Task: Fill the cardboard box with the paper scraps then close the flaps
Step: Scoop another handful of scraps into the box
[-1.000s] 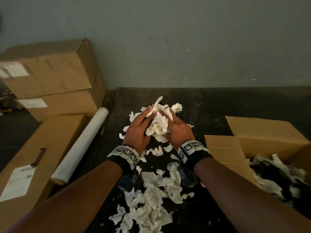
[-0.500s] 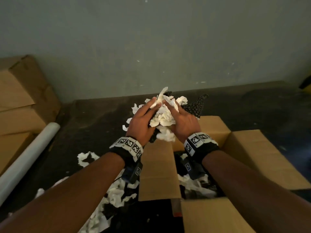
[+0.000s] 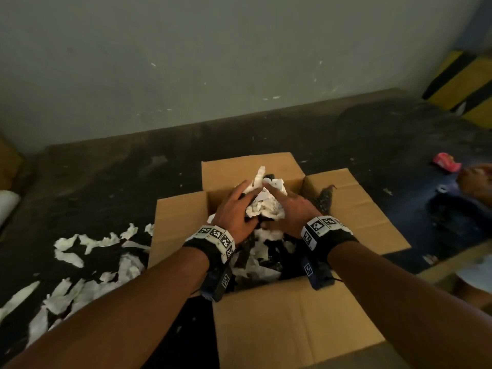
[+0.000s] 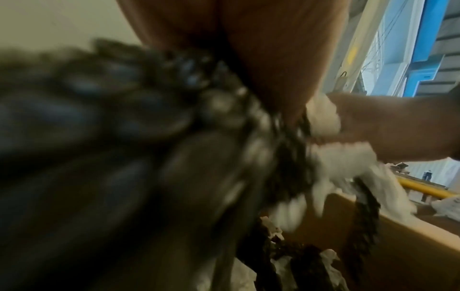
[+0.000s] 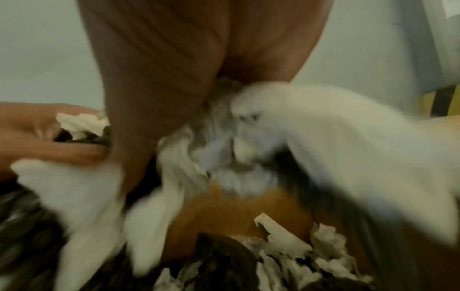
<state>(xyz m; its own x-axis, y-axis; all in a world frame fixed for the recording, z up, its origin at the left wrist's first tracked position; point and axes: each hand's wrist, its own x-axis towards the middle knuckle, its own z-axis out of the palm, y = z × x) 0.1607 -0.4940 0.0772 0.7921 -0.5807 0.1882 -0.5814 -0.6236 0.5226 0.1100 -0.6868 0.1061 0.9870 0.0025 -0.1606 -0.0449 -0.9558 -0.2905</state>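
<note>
The open cardboard box (image 3: 292, 328) stands on the dark floor with its flaps spread out. Both my hands are over its opening and press a bundle of white and black paper scraps (image 3: 266, 206) between them. My left hand (image 3: 234, 209) and right hand (image 3: 290, 206) hold it with fairly straight fingers that meet at the tips. Loose scraps (image 3: 261, 262) lie inside the box, and a black scrap (image 3: 326, 198) hangs by the right flap. In the blurred wrist views, scraps (image 5: 224, 157) trail down under my palms towards the box wall (image 4: 410, 246).
More white scraps (image 3: 87, 262) are strewn on the floor left of the box. A white roll (image 3: 8, 203) shows at the left edge. At the right are another person's hand (image 3: 476, 182), a pink object (image 3: 447, 161) and a yellow-black striped barrier (image 3: 466, 83).
My hands lifted the bundle off the floor pile and carried it right, from beside the box to above its opening. Some scraps now trail downward.
</note>
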